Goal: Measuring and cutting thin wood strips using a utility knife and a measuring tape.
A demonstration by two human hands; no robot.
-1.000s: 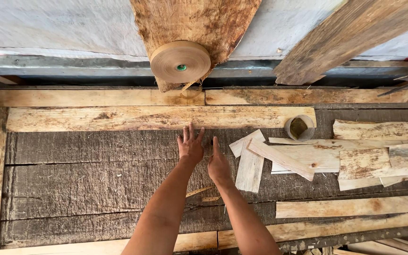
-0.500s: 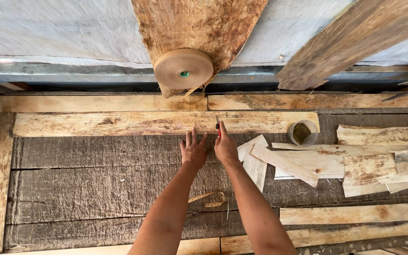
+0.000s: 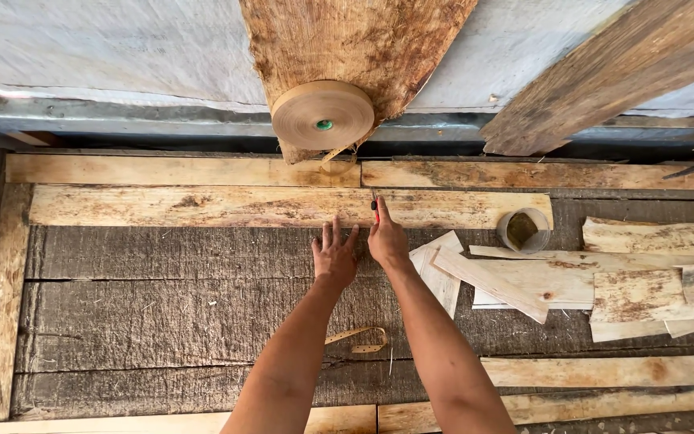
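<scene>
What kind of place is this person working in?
Probably a small veneer or woodworking shop. Thin wood sheets lie piled on a rough plank bench, a big roll of brown paper tape hangs above, and the right hand holds a small red-handled tool.

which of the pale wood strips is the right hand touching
The long pale strip lying crosswise just below the tape roll; the right hand reaches its near edge. The loose veneer pieces lie to its right.
</scene>
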